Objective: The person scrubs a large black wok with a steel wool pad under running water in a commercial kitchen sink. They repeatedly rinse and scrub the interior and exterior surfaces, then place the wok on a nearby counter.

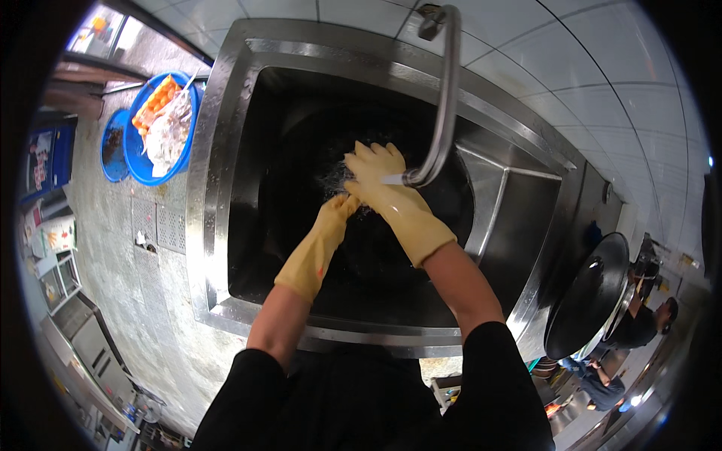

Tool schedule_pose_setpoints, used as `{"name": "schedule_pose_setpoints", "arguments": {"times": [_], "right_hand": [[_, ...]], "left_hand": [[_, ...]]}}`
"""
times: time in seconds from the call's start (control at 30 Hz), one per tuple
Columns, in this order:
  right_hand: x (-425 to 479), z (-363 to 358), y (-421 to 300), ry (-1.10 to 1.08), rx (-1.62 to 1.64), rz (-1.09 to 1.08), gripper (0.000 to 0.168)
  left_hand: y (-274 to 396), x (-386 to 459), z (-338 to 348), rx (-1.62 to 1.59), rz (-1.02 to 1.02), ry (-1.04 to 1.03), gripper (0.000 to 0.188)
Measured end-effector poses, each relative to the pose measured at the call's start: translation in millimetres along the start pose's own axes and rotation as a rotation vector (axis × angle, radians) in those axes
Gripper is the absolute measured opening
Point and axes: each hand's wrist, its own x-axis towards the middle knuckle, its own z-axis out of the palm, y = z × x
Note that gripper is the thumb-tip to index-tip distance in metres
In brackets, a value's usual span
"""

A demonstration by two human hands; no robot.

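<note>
Both my hands wear pale yellow rubber gloves and meet over a deep stainless steel sink (217,186). My right hand (378,166) lies back up with its fingers stretched and apart beneath the metal faucet (445,113). Water (335,175) splashes beside its fingers. Just below, my left hand (338,207) has its fingers curled close to the right glove's thumb; whether they pinch anything is hidden. Beneath both hands is a dark, round-edged vessel, perhaps a wok (389,265), whose outline is hard to make out in the shade.
Left of the sink, a blue tub (194,113) holds waste and orange egg-like items, beside a second blue container (114,146). A large black wok (589,296) leans at the right. Beyond it, two people (634,327) work. A tiled wall (592,56) rises behind the faucet.
</note>
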Motion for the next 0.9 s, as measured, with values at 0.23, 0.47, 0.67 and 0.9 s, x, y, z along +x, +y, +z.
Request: {"name": "schedule_pose_setpoints", "arguments": {"times": [0.23, 0.47, 0.67, 0.9], "right_hand": [[-12.5, -21.4, 132.8, -0.003, 0.516, 0.821, 0.078], [-273.3, 136.8, 104.6, 0.069, 1.215, 1.595, 0.073], [-230.5, 22.7, -108.3, 0.535, 0.551, 0.919, 0.061], [-126.0, -13.2, 28.3, 0.510, 0.446, 0.640, 0.053]], "left_hand": [[-38.1, -124.4, -63.8, 0.058, -0.205, -0.020, 0.028], [66.2, -54.9, -63.7, 0.104, 0.012, 0.182, 0.034], [61.9, -25.9, -64.5, 0.048, 0.054, 0.243, 0.022], [-57.0, -118.6, -85.7, -0.053, -0.125, 0.152, 0.045]]}}
